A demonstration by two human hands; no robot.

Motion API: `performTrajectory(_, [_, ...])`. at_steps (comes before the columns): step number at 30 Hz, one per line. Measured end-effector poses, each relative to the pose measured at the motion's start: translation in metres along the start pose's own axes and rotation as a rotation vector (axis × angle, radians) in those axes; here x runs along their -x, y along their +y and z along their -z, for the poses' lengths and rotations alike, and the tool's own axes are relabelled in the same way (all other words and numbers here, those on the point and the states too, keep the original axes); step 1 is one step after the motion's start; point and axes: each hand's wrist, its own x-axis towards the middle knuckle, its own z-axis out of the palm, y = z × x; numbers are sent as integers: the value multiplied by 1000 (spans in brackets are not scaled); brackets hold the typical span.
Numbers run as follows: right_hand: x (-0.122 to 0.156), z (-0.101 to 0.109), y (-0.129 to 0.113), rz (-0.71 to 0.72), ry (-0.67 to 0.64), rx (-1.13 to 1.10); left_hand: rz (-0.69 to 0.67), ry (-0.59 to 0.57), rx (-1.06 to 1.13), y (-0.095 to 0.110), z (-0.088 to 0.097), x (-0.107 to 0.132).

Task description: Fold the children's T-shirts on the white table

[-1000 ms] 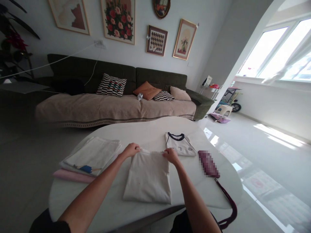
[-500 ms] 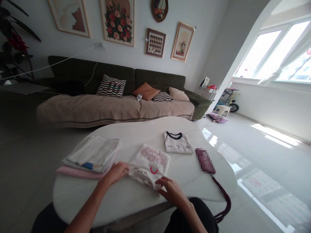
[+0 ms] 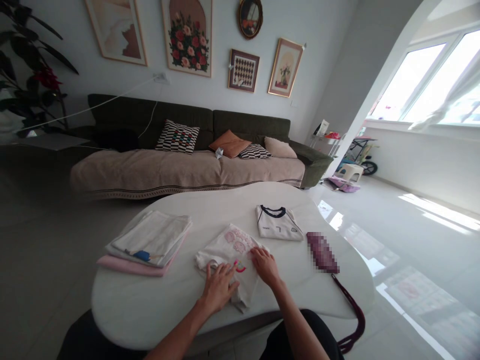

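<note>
Left hand (image 3: pixel 218 288) has moved rightward, fingers spread on the white garment (image 3: pixel 248 284) on the table (image 3: pixel 300 282); right hand (image 3: pixel 265 265) touches its right side, fingers curved, grip unclear. Folded jersey's (image 3: pixel 276 234) lettering (image 3: pixel 266 228): illegible.

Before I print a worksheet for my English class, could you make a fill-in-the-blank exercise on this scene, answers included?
1. The garment under the left hand and the right hand is mostly ____.
2. In the folded stack, the bottom cloth is ____.
3. In the picture, the shirt with the dark collar lies to the ____ of that stack.
4. Above the sofa, ____ framed pieces hang on the wall.
Missing words: white; pink; right; five.
</note>
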Motion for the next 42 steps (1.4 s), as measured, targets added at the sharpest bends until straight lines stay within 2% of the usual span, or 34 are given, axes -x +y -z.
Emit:
performTrajectory(3, [27,-10,-13,-50,43,57,38,-5,-1,-16,14,-14])
performTrajectory(5, [49,-23,-36,-90,83,120,68,-21,-10,-25,22,-29])
performTrajectory(8, [82,-53,-90,-113,102,185,87,-32,-28,-30,26,-50])
performTrajectory(10, [97,-68,-129,-98,29,156,82,-32,-31,-29,24,-59])
performTrajectory(12, [102,-70,-160,-36,-41,72,50,-35,-36,-27,18,-61])
performTrajectory(14, [97,-55,-173,77,-126,-82,15,-31,-48,-32,12,-56])
performTrajectory(16, [83,-33,-167,169,-184,-222,53,-16,-73,-44,5,-47])
performTrajectory(19, [58,-11,-133,135,-107,-193,169,27,-118,-67,-1,-36])
performTrajectory(21, [45,-14,-108,77,-72,-97,199,36,-118,-76,0,-35])
performTrajectory(24, [37,-31,-81,65,-145,-50,251,50,-44,-80,5,-36])
performTrajectory(25, [36,-36,-74,77,-159,-63,263,99,-7,-82,8,-33])
performTrajectory(27, [35,-39,-62,66,-120,-106,260,283,80,-87,9,-18])
performTrajectory(30, [30,-32,-44,-131,10,-139,324,579,270,-102,-2,25])
performTrajectory(32, [25,-26,-36,-266,41,-137,479,634,453,-110,-13,53])
performTrajectory(34, [17,-24,-34,-319,11,-155,612,596,651,-112,-21,68])
performTrajectory(36, [9,-26,-36,-340,-24,-185,645,485,853,-107,-22,68])
performTrajectory(39, [-2,-29,-41,-356,-73,-237,621,320,1040,-91,-11,49])
performTrajectory(42, [-8,-26,-39,-336,-106,-302,678,266,1100,-74,7,31])
